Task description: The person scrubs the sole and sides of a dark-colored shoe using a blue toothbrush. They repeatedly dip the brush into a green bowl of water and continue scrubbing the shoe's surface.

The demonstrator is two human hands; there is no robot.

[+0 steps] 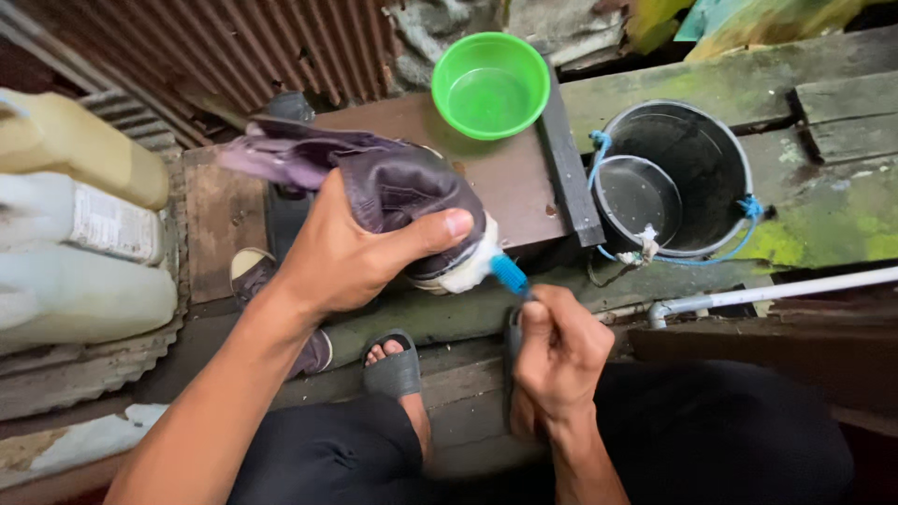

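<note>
Over mossy planks [823, 224], worn purple shoe [402, 187], whitish sole, blue brush [510, 273] against it.

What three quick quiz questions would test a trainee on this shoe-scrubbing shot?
1. True or false: the left hand grips a purple shoe.
2. The brush in the right hand has bristles of which colour: A red, B blue, C white?
3. Which part of the shoe does the brush touch?

Key:
1. True.
2. B.
3. The white sole edge at the toe, below the left thumb. The green bowl and the black bucket sit apart on the boards behind.
</note>
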